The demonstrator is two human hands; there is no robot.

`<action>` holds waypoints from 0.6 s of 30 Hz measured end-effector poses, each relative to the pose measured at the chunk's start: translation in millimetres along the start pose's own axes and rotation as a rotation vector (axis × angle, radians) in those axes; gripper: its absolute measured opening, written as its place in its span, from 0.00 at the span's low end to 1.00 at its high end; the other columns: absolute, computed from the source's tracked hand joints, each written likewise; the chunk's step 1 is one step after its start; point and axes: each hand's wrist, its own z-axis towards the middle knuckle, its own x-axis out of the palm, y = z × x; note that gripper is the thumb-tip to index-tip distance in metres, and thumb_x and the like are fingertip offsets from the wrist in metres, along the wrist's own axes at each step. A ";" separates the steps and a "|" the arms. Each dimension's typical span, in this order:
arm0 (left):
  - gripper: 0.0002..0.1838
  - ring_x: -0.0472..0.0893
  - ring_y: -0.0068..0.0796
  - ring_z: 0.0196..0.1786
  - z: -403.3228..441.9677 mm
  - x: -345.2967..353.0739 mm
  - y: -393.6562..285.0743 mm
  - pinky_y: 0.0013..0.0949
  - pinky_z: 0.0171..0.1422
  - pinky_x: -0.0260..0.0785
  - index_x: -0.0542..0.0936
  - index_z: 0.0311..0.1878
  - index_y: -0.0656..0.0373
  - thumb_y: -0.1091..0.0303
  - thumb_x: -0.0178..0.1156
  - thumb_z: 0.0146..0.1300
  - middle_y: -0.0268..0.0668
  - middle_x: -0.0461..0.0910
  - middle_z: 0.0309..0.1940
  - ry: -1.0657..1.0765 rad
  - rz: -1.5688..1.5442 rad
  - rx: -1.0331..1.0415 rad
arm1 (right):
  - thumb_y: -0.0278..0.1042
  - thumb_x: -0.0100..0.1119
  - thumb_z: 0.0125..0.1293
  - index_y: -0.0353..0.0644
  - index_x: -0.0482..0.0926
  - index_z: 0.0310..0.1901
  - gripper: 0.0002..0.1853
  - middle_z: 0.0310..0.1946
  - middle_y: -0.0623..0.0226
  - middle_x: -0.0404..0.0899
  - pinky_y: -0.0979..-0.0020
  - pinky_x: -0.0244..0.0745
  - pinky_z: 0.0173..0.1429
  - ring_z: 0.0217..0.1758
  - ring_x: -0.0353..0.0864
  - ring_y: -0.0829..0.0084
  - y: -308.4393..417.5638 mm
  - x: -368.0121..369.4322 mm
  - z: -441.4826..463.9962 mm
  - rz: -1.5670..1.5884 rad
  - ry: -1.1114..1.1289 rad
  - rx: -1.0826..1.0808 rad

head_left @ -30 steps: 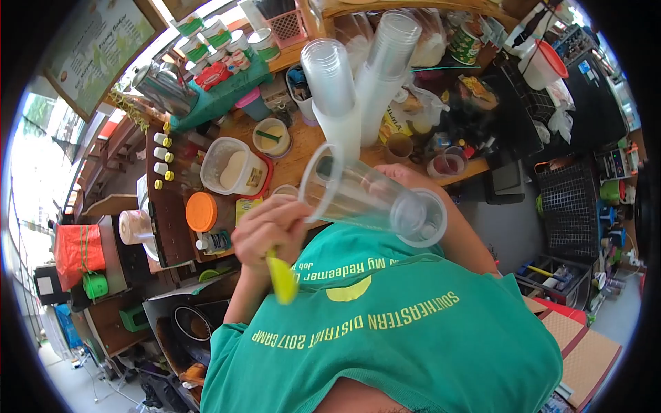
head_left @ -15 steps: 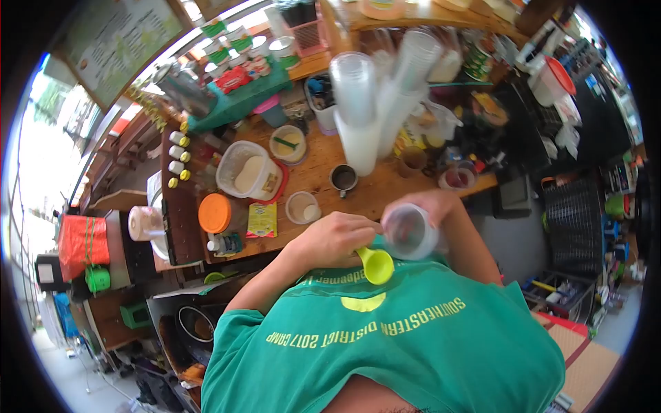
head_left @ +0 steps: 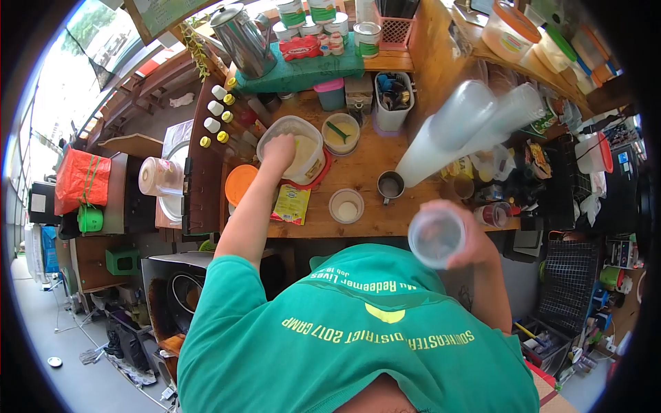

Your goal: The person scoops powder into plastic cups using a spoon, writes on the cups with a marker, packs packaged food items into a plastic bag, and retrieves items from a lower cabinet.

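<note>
My left hand [head_left: 279, 153] reaches into a square clear tub [head_left: 270, 131] of pale powder, its fingers closed. The yellow-green scoop that it held a moment before is largely hidden there; only a yellowish patch shows beside the fingers. On the right, my right hand [head_left: 475, 237] grips a clear plastic cup [head_left: 437, 237], tilted with its mouth toward me, in front of the table edge. Between the hands, a small clear tub [head_left: 346, 206] with some whitish content stands on the wooden table [head_left: 372, 224]. A metal cup [head_left: 391, 185] is just behind it.
Tall stacks of clear cups [head_left: 447, 131] lean at the right. Behind the powder tub stands a round container [head_left: 341, 134] with a green spoon. An orange lid [head_left: 242, 184] and a yellow packet [head_left: 291, 204] lie near my left forearm. Cans and a steel pitcher [head_left: 242, 41] stand at the back.
My left hand has moved from beside the cup, left and forward into the powder tub, taking the scoop along. My right hand has shifted right with the cup. The camera view has also shifted.
</note>
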 end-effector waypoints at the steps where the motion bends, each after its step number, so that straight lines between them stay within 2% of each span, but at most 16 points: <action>1: 0.13 0.86 0.55 0.48 13.5 8.2 -0.8 0.51 0.51 0.80 0.84 0.41 0.64 0.69 0.50 0.70 0.53 0.86 0.43 0.016 0.000 0.017 | 0.44 0.86 0.39 0.36 0.70 0.69 0.54 0.54 0.69 0.79 0.71 0.75 0.60 0.53 0.78 0.79 0.7 4.1 19.1 -0.024 -0.057 -0.017; 2: 0.12 0.86 0.54 0.49 23.4 16.1 -2.8 0.51 0.52 0.80 0.84 0.44 0.65 0.71 0.52 0.68 0.53 0.86 0.44 0.033 -0.001 0.034 | 0.43 0.86 0.40 0.36 0.69 0.70 0.53 0.53 0.69 0.79 0.71 0.75 0.60 0.52 0.78 0.79 1.1 8.0 38.5 -0.047 -0.115 -0.034; 6: 0.12 0.87 0.53 0.48 43.7 47.7 -10.0 0.48 0.51 0.81 0.85 0.44 0.66 0.75 0.53 0.65 0.53 0.86 0.46 0.193 -0.066 0.043 | 0.40 0.86 0.43 0.39 0.70 0.68 0.49 0.53 0.69 0.81 0.69 0.76 0.61 0.54 0.80 0.76 -29.4 21.2 123.7 -0.260 -0.261 -0.099; 8: 0.11 0.88 0.50 0.45 43.2 43.3 -15.3 0.47 0.43 0.83 0.86 0.42 0.67 0.75 0.55 0.64 0.53 0.87 0.45 0.381 -0.270 -0.255 | 0.41 0.86 0.42 0.38 0.71 0.66 0.48 0.54 0.64 0.83 0.69 0.77 0.61 0.56 0.82 0.74 -43.8 34.1 159.1 -0.337 -0.318 -0.107; 9: 0.11 0.88 0.50 0.45 41.5 40.8 -12.1 0.47 0.43 0.83 0.86 0.42 0.67 0.75 0.55 0.64 0.53 0.87 0.45 0.383 -0.272 -0.257 | 0.41 0.86 0.42 0.38 0.71 0.66 0.48 0.54 0.64 0.83 0.69 0.77 0.61 0.56 0.82 0.74 -46.7 39.8 172.8 -0.337 -0.316 -0.104; 11: 0.11 0.89 0.45 0.38 37.8 32.3 -2.2 0.43 0.34 0.82 0.86 0.43 0.69 0.74 0.57 0.65 0.51 0.87 0.42 0.388 -0.555 -0.396 | 0.47 0.86 0.40 0.37 0.71 0.66 0.50 0.55 0.57 0.83 0.67 0.78 0.62 0.57 0.84 0.68 -51.3 48.2 196.0 -0.476 -0.306 -0.013; 12: 0.11 0.89 0.45 0.38 31.7 23.8 2.0 0.43 0.34 0.82 0.86 0.43 0.69 0.74 0.57 0.65 0.51 0.87 0.42 0.388 -0.556 -0.397 | 0.47 0.86 0.40 0.37 0.71 0.66 0.50 0.55 0.57 0.83 0.67 0.78 0.62 0.57 0.84 0.68 -62.7 48.6 207.8 -0.476 -0.305 -0.013; 14: 0.12 0.87 0.40 0.31 16.2 5.1 13.2 0.40 0.29 0.80 0.86 0.44 0.68 0.69 0.60 0.66 0.46 0.87 0.37 0.269 -0.757 -0.380 | 0.53 0.85 0.38 0.37 0.71 0.66 0.53 0.56 0.52 0.83 0.64 0.77 0.63 0.58 0.84 0.61 -86.3 49.4 229.7 -0.645 -0.329 -0.048; 15: 0.11 0.84 0.37 0.27 11.3 -7.8 17.5 0.37 0.27 0.78 0.86 0.43 0.65 0.68 0.60 0.68 0.41 0.86 0.31 0.270 -0.789 -0.364 | 0.49 0.85 0.40 0.35 0.71 0.65 0.51 0.55 0.53 0.83 0.65 0.77 0.63 0.58 0.84 0.63 -81.7 53.8 235.4 -0.654 -0.320 -0.009; 18: 0.10 0.84 0.35 0.28 -14.4 -54.6 15.7 0.38 0.30 0.77 0.86 0.42 0.65 0.68 0.59 0.69 0.39 0.85 0.27 0.176 -0.871 -0.378 | 0.50 0.85 0.40 0.35 0.71 0.65 0.51 0.54 0.52 0.84 0.64 0.77 0.63 0.58 0.84 0.61 -94.8 57.3 257.2 -0.732 -0.361 -0.055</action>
